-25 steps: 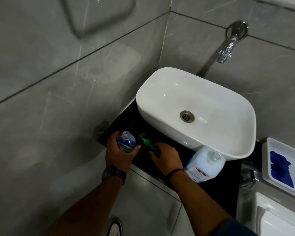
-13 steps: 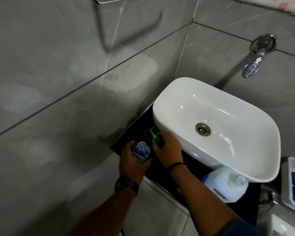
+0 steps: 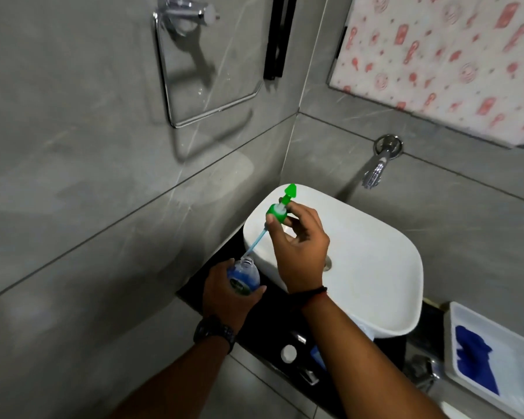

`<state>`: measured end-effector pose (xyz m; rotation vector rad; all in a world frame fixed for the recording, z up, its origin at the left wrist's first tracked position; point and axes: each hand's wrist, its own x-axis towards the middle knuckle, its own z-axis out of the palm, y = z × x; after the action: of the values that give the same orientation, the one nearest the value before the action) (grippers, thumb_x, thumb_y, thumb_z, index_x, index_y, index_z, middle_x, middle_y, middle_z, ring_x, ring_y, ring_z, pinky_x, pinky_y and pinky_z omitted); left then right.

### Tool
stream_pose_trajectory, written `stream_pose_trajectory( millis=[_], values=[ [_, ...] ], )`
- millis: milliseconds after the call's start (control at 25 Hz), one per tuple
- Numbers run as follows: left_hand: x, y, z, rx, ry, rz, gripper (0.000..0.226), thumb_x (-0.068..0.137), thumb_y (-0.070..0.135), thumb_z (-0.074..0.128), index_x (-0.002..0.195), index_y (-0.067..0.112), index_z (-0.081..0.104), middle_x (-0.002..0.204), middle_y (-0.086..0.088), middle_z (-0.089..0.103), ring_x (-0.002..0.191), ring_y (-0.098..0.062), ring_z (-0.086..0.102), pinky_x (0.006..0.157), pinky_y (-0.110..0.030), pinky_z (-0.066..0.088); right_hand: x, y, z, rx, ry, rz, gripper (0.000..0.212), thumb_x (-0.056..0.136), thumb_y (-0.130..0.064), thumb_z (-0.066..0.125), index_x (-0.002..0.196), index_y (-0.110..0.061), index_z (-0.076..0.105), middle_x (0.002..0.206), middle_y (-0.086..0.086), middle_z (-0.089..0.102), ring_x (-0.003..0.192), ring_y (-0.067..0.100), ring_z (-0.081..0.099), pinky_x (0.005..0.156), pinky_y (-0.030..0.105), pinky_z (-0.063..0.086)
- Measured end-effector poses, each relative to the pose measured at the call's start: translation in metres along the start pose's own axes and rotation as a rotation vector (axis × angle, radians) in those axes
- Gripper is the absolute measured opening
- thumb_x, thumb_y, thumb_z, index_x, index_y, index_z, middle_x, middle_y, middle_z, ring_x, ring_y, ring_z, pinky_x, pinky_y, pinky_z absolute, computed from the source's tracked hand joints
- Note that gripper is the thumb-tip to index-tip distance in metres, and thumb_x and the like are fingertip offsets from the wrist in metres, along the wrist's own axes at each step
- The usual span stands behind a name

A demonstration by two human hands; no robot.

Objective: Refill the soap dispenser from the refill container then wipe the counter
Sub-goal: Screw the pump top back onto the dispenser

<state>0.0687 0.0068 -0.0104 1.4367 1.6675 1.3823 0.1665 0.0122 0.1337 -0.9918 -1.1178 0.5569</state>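
My left hand (image 3: 227,297) grips the clear soap dispenser bottle (image 3: 243,278), which stands on the black counter (image 3: 194,293) with its neck open. My right hand (image 3: 300,246) holds the green pump head (image 3: 277,211) lifted above the bottle, over the left rim of the white basin (image 3: 375,267). The pump's pale blue tube (image 3: 256,241) slants down and its tip is still at the bottle mouth. The refill container is mostly hidden under my right forearm; its white cap (image 3: 288,353) and a bit of blue label show near the counter's front edge.
A chrome tap (image 3: 375,170) juts from the back wall above the basin. A white tray (image 3: 466,373) with a blue cloth (image 3: 475,361) sits at the right. Grey tiled walls close in on the left, with a chrome towel ring (image 3: 212,71) above.
My right hand has lifted the green pump head up out of the bottle, drawing the tube almost clear. The camera has tilted upward, showing more wall.
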Motion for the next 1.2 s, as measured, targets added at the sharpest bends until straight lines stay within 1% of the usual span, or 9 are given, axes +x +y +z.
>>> stream_pose_trajectory(
  millis=[200, 400, 520, 600, 680, 760, 960, 1120, 1200],
  values=[
    [-0.001, 0.038, 0.002, 0.019, 0.009, 0.119, 0.079, 0.036, 0.037, 0.09, 0.104, 0.013, 0.056, 0.098, -0.006, 0.06, 0.086, -0.022, 0.059, 0.072, -0.035, 0.053, 0.006, -0.031, -0.014, -0.011, -0.014, -0.052, 0.029, 0.076, 0.008, 0.071, 0.103, -0.001, 0.064, 0.102, 0.015, 0.058, 0.086, 0.009, 0.062, 0.069, 0.014, 0.051],
    [-0.004, 0.061, 0.003, 0.099, 0.02, 0.166, 0.076, 0.038, 0.04, 0.088, 0.1, 0.007, 0.059, 0.091, -0.012, 0.064, 0.08, -0.029, 0.061, 0.07, -0.044, 0.054, 0.017, -0.048, -0.029, -0.004, 0.019, -0.139, 0.029, 0.077, 0.003, 0.073, 0.102, -0.01, 0.063, 0.102, 0.007, 0.056, 0.087, 0.009, 0.063, 0.067, 0.018, 0.053],
    [-0.004, 0.074, 0.005, 0.103, 0.042, 0.21, 0.075, 0.036, 0.034, 0.09, 0.097, 0.003, 0.059, 0.088, -0.015, 0.064, 0.076, -0.032, 0.061, 0.065, -0.045, 0.054, 0.016, -0.042, -0.035, -0.094, -0.077, -0.087, 0.029, 0.077, 0.0, 0.074, 0.101, -0.013, 0.066, 0.102, 0.004, 0.059, 0.087, 0.011, 0.064, 0.067, 0.021, 0.055],
    [-0.004, 0.083, 0.007, 0.1, 0.044, 0.252, 0.077, 0.034, 0.031, 0.091, 0.097, 0.002, 0.058, 0.087, -0.015, 0.065, 0.075, -0.033, 0.062, 0.064, -0.044, 0.054, 0.013, -0.033, -0.041, -0.179, -0.169, -0.017, 0.028, 0.077, -0.001, 0.075, 0.1, -0.014, 0.066, 0.102, 0.004, 0.061, 0.09, 0.013, 0.065, 0.074, 0.027, 0.058],
    [-0.002, 0.091, 0.008, 0.07, 0.021, 0.254, 0.078, 0.035, 0.033, 0.088, 0.1, 0.003, 0.057, 0.091, -0.014, 0.065, 0.08, -0.032, 0.062, 0.067, -0.045, 0.054, 0.012, -0.026, -0.047, -0.236, -0.24, 0.071, 0.027, 0.076, -0.003, 0.076, 0.096, -0.017, 0.066, 0.102, 0.004, 0.064, 0.091, 0.017, 0.066, 0.081, 0.029, 0.057],
    [0.0, 0.099, 0.009, 0.042, -0.001, 0.238, 0.079, 0.037, 0.033, 0.087, 0.104, 0.006, 0.056, 0.095, -0.011, 0.065, 0.085, -0.03, 0.062, 0.07, -0.046, 0.054, 0.013, -0.022, -0.053, -0.25, -0.27, 0.139, 0.026, 0.075, -0.005, 0.078, 0.094, -0.017, 0.066, 0.098, 0.005, 0.069, 0.09, 0.019, 0.067, 0.081, 0.027, 0.056],
    [0.005, 0.111, 0.014, -0.011, 0.011, 0.275, 0.08, 0.034, 0.031, 0.087, 0.105, 0.013, 0.056, 0.095, -0.007, 0.065, 0.083, -0.025, 0.062, 0.066, -0.044, 0.056, 0.021, -0.02, -0.062, -0.308, -0.307, 0.148, 0.024, 0.073, -0.008, 0.08, 0.094, -0.013, 0.068, 0.092, 0.001, 0.071, 0.087, 0.013, 0.066, 0.083, 0.031, 0.054],
    [0.008, 0.112, 0.017, -0.018, 0.026, 0.301, 0.073, 0.037, 0.038, 0.08, 0.102, 0.017, 0.055, 0.092, -0.003, 0.064, 0.081, -0.021, 0.062, 0.064, -0.038, 0.055, 0.02, -0.018, -0.062, -0.393, -0.256, 0.136, 0.029, 0.071, -0.019, 0.082, 0.096, -0.018, 0.068, 0.09, -0.003, 0.069, 0.084, 0.014, 0.061, 0.074, 0.027, 0.052],
    [0.007, 0.115, 0.02, -0.006, 0.04, 0.326, 0.066, 0.041, 0.037, 0.079, 0.1, 0.016, 0.056, 0.089, -0.002, 0.064, 0.078, -0.02, 0.062, 0.062, -0.037, 0.055, 0.019, -0.016, -0.058, -0.428, -0.198, 0.134, 0.032, 0.068, -0.024, 0.085, 0.095, -0.015, 0.07, 0.092, -0.001, 0.067, 0.082, 0.015, 0.059, 0.07, 0.024, 0.051]
  ],
)
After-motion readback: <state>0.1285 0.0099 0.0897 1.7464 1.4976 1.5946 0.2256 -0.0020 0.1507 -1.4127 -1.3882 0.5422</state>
